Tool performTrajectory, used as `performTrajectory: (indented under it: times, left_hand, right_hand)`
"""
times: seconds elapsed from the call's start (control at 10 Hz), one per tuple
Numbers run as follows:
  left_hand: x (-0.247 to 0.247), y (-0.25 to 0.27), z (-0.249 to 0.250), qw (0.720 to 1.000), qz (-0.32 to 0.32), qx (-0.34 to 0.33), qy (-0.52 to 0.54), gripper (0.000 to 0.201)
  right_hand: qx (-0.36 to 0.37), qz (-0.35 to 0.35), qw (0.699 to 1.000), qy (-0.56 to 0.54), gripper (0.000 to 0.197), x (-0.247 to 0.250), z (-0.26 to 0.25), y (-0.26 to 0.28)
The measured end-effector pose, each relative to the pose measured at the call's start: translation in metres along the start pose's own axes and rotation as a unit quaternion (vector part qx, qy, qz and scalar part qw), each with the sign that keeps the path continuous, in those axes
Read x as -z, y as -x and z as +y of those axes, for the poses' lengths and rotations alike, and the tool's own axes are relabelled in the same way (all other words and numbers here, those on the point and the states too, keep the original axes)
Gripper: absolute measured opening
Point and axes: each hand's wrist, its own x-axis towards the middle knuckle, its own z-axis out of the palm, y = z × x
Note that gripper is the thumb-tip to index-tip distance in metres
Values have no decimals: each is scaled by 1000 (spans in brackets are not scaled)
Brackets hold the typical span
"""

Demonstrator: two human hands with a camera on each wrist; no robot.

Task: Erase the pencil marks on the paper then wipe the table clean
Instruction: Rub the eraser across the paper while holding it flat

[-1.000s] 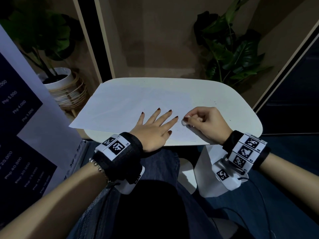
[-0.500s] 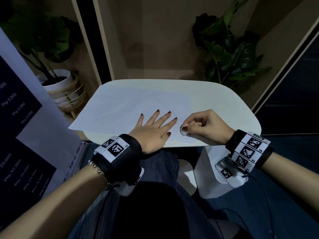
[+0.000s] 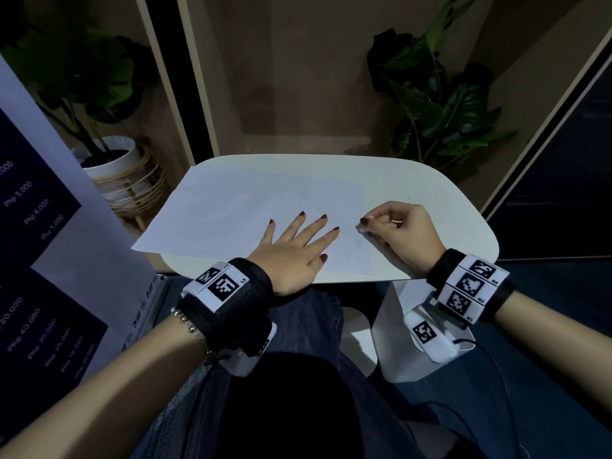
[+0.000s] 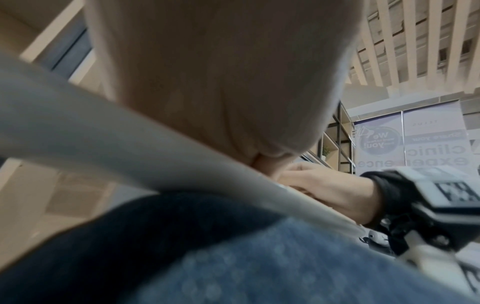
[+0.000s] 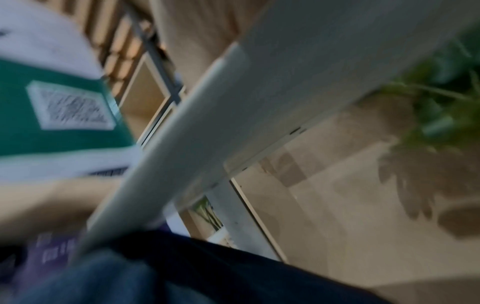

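A white sheet of paper (image 3: 238, 213) lies on the white table (image 3: 447, 207), its left corner hanging over the table's edge. My left hand (image 3: 298, 246) lies flat on the paper's near part with fingers spread, pressing it down. My right hand (image 3: 397, 226) pinches a small white eraser (image 3: 361, 228) with curled fingers, its tip on the paper's near right corner. Faint pencil marks and dark crumbs show there. In the left wrist view my left palm (image 4: 221, 82) fills the top and my right hand (image 4: 324, 185) rests on the table edge (image 4: 103, 144). The right wrist view is blurred.
A potted plant in a rattan stand (image 3: 122, 173) stands left of the table, a leafy plant (image 3: 440, 104) behind its right side. A price banner (image 3: 39, 260) is close on my left. Dark specks (image 3: 397, 197) dot the table's right half. My knees sit under the near edge.
My right hand with the eraser slid toward me and then back away along the paper's right corner, a rubbing stroke. The left hand stayed flat on the paper.
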Motion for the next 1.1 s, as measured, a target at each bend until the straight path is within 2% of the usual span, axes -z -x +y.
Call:
performTrajectory:
  times: [0.1, 0.2, 0.3, 0.5, 0.6, 0.7, 0.8, 0.9, 1.0, 1.1]
  left_hand:
    - [-1, 0, -1, 1000, 3, 1, 4, 52]
    - [-1, 0, 0, 1000, 2, 2, 5, 52]
    - [-1, 0, 0, 1000, 2, 3, 3, 53]
    - [0, 0, 0, 1000, 0, 2, 5, 52]
    - [0, 1, 0, 1000, -1, 2, 5, 52]
    - [0, 1, 0, 1000, -3, 2, 9, 52]
    - [0, 1, 0, 1000, 0, 1, 11, 52]
    - [-1, 1, 0, 1000, -1, 1, 8, 52]
    - [0, 1, 0, 1000, -4, 1, 10, 52]
    - [0, 1, 0, 1000, -2, 2, 10, 52]
  right_hand:
    - [8, -36, 999, -11, 13, 3, -3, 2]
    - [39, -116, 986, 115, 8, 5, -7, 8]
    - [42, -31, 992, 117, 6, 3, -2, 1]
    - [40, -115, 986, 110, 5, 6, -4, 5]
    - [33, -40, 993, 103, 5, 5, 0, 0]
    - [38, -98, 990, 100, 7, 6, -1, 2]
    - [35, -90, 990, 105, 4, 7, -1, 1]
    - [40, -44, 992, 111, 4, 7, 1, -2]
    - [46, -131, 985, 102, 7, 11, -4, 2]
    - [39, -93, 991, 89, 5, 9, 0, -1]
